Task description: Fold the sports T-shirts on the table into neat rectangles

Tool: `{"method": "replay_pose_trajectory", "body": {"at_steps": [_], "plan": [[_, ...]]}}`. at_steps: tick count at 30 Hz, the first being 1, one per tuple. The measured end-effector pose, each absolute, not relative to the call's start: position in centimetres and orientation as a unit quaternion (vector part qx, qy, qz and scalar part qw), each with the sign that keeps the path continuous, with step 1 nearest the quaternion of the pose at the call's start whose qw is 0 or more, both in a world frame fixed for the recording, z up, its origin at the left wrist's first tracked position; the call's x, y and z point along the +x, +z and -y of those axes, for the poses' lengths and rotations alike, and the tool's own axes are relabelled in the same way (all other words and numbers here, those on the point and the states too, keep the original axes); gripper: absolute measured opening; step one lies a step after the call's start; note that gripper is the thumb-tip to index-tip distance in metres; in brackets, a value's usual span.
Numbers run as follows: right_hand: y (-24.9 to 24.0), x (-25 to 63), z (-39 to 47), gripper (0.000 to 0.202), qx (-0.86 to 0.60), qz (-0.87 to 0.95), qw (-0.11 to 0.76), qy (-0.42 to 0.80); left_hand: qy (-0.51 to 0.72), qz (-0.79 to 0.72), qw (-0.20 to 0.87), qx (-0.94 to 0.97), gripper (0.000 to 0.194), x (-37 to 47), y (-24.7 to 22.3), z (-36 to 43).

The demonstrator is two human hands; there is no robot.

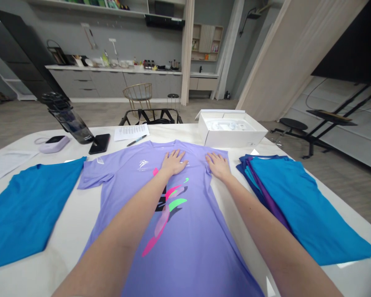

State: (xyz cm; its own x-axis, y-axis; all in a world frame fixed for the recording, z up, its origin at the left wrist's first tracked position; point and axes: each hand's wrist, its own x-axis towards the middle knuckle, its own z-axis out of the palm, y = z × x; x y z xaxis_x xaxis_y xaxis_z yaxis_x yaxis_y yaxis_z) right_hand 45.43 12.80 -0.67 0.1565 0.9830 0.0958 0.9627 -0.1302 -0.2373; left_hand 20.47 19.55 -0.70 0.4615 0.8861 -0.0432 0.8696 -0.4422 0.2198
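A lavender T-shirt [191,235] with a pink, green and black print lies spread on the white table, its collar at the far end. My left hand [174,163] rests flat on the upper chest, fingers apart. Near the shirt's right shoulder, my right hand [219,166] presses down on the cloth with its fingers spread. The sleeve on the left lies stretched outward; on the right no sleeve sticks out past the shoulder, and whether it is folded in I cannot tell. My forearms cover part of the print.
A folded blue garment [27,210] lies left; a stack of folded shirts [299,198] lies right. Behind are an open white box [235,134], a pen [137,140], printed paper [131,132], a phone [99,144], a lilac device [55,144] and a dark clear bottle [71,121].
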Motion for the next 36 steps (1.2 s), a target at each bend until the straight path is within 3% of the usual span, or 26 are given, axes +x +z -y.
{"method": "replay_pose_trajectory", "body": {"at_steps": [5,10,25,31,36], "plan": [[1.1,47.9,-13.8,0.041,-0.776,0.622,0.100,-0.020,0.075,-0.525,0.107,0.841,0.052,21.4,1.1,-21.9],[1.6,49.1,-14.8,0.039,-0.822,0.561,0.055,-0.080,0.148,-0.538,0.152,0.816,0.041,23.2,2.0,-27.3],[2.4,50.6,-15.7,0.033,-0.825,0.558,0.023,-0.083,0.060,-0.564,0.293,0.770,0.029,24.4,0.9,-35.0],[8.1,49.5,-13.7,0.023,-0.793,0.590,0.150,0.018,0.192,-0.546,0.326,0.748,0.021,22.5,1.8,-34.1],[14.5,43.0,-10.2,0.030,-0.667,0.639,0.297,0.243,0.341,-0.502,0.374,0.701,0.005,19.1,3.8,-33.3]]}}
